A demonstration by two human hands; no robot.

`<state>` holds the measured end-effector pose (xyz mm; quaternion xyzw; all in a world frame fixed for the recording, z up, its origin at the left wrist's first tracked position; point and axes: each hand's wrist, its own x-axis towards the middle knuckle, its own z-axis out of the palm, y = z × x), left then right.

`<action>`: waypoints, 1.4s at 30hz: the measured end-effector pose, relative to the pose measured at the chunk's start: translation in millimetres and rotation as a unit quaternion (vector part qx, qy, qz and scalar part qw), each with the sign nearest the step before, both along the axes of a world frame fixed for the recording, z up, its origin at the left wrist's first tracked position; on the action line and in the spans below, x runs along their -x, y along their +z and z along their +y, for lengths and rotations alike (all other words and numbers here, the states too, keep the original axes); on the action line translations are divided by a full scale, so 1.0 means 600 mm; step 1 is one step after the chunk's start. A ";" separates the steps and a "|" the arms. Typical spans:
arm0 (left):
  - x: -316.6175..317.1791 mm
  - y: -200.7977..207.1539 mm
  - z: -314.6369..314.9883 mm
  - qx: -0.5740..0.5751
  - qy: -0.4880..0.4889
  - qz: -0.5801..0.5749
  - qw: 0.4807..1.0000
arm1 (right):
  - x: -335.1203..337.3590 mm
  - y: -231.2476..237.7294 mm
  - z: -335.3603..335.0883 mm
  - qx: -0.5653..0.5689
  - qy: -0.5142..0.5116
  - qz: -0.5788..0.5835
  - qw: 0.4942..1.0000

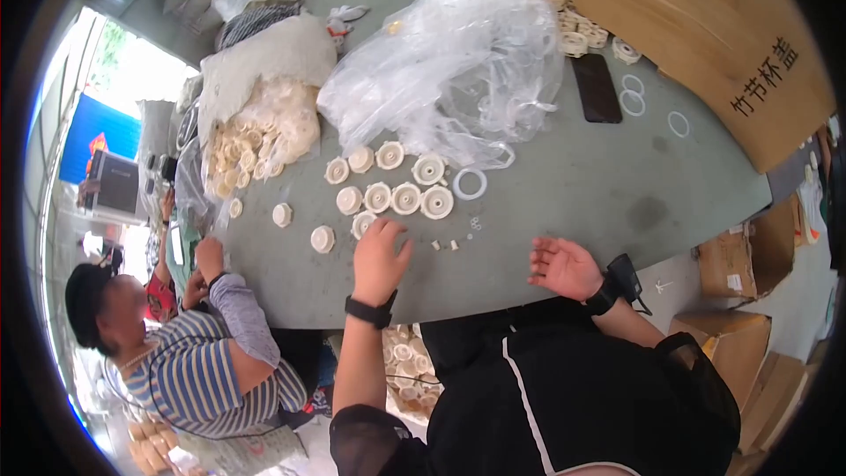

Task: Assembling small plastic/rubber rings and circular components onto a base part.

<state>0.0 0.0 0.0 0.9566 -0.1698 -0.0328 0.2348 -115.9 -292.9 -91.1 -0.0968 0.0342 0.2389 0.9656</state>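
I make out a black top [617, 397] with a white stripe [522, 388] down it, sheer dark sleeves [374, 434], bare hands [379, 256] and a black strap [370, 311] round each wrist, with a boxy black unit [624, 277] and cable [644, 308] by the right strap.

Caps [406, 199] are set between the bench's [538, 198] front edge and plastic sheeting [449, 66]. Right of the sheeting, a phone [597, 89] is laid.

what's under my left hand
A cream round cap shows partly past the left hand; its covered side, and anything else beneath the hand, can't be seen.
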 end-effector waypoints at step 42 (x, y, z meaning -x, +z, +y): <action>0.209 -0.023 0.074 0.351 0.291 0.081 0.887 | -0.040 0.054 0.016 0.411 -0.072 -0.114 0.902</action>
